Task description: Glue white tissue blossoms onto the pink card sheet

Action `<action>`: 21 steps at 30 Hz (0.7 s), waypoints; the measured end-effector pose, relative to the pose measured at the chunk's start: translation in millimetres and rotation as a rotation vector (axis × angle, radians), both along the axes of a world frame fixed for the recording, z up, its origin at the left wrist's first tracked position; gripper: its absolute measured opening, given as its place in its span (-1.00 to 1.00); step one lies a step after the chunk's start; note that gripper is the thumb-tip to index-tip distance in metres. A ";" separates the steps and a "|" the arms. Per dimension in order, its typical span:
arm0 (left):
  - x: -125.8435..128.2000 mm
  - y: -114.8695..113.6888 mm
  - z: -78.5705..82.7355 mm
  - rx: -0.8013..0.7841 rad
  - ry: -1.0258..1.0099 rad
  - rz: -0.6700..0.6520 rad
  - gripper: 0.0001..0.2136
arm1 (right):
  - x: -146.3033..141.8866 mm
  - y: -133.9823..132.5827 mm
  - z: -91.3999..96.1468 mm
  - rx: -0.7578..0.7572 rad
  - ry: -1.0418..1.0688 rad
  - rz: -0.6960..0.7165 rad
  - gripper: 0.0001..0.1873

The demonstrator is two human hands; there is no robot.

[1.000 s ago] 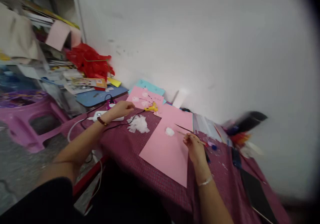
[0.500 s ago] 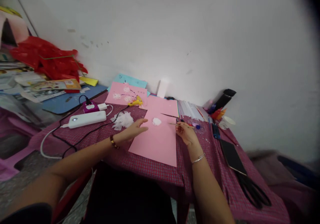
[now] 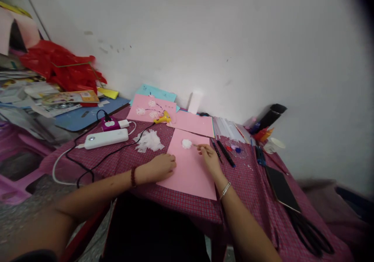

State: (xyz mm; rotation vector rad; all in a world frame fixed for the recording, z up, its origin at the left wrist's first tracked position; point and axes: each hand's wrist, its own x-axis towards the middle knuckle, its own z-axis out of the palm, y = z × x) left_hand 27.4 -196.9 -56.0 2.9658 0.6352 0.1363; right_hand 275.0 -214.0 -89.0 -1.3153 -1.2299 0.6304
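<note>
My left hand (image 3: 161,166) rests with curled fingers on the left edge of a pink paper sheet (image 3: 189,168) lying on the red checked tablecloth (image 3: 251,184). My right hand (image 3: 208,155) is over the sheet's right side, pinching a thin brush or stick whose tip reaches a small white tissue flower (image 3: 186,143) near the sheet's top. A pile of white tissue pieces (image 3: 149,140) lies just left of the sheet.
A white power strip (image 3: 105,138) with black cables lies at left, a yellow glue gun (image 3: 163,118) on another pink sheet behind. Pens (image 3: 224,153), a paint palette (image 3: 236,149), a black phone (image 3: 282,188) and scissors (image 3: 309,231) lie at right. A cluttered shelf with red plastic (image 3: 62,69) stands far left.
My left hand came back from the power strip area and settled on the pink sheet's left edge. My right hand moved the stick's tip to the white flower. The view swung right.
</note>
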 end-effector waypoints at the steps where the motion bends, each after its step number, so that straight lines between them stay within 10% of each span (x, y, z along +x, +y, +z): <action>1: 2.1 -1.6 0.2 0.022 0.017 0.013 -0.85 | -2.6 0.8 -1.4 0.000 -0.030 -0.009 -0.74; 21: 5.0 -12.4 -11.2 0.159 -0.006 0.053 -0.85 | 23.6 8.3 -17.5 -0.029 0.207 -0.104 -0.65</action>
